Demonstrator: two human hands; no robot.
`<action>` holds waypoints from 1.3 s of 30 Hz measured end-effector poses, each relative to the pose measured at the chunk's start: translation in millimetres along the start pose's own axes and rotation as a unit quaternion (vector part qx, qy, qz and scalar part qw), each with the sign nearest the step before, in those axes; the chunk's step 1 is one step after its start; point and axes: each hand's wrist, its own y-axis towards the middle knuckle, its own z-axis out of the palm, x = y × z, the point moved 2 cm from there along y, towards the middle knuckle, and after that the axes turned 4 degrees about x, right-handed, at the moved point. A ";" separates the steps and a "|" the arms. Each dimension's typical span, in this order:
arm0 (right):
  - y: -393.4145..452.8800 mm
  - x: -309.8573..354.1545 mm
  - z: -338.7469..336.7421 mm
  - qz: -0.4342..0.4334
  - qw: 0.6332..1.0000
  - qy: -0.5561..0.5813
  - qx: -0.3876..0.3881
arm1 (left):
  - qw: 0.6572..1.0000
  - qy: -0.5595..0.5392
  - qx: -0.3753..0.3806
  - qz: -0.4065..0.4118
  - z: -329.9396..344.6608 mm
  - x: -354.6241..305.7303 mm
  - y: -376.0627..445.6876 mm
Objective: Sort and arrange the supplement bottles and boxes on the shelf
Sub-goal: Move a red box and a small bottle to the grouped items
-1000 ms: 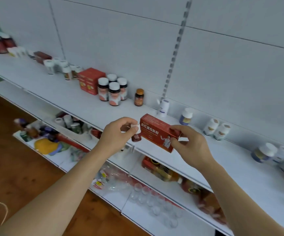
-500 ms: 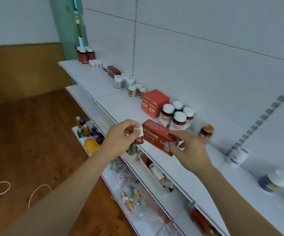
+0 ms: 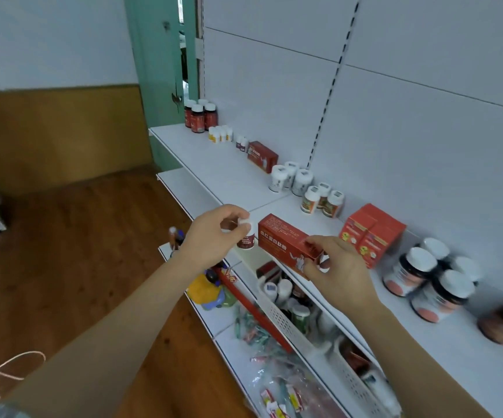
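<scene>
Left hand (image 3: pixel 214 233): raised before the white shelf (image 3: pixel 229 176), fingertips pinching a small white-capped bottle (image 3: pixel 245 236); label too small to read. Right hand (image 3: pixel 339 268): grips one end of a long red box (image 3: pixel 285 242), its far end hidden behind the fingers.

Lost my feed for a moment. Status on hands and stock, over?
Left hand pinching small white-capped bottle. Right hand gripping long red box, both above the shelf edge. Nothing blocking.
</scene>
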 end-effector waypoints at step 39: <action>431.7 -26.7 237.5 0.243 0.948 -0.202 -0.028 | 0.972 -0.003 0.228 0.058 -129.4 223.7 506.4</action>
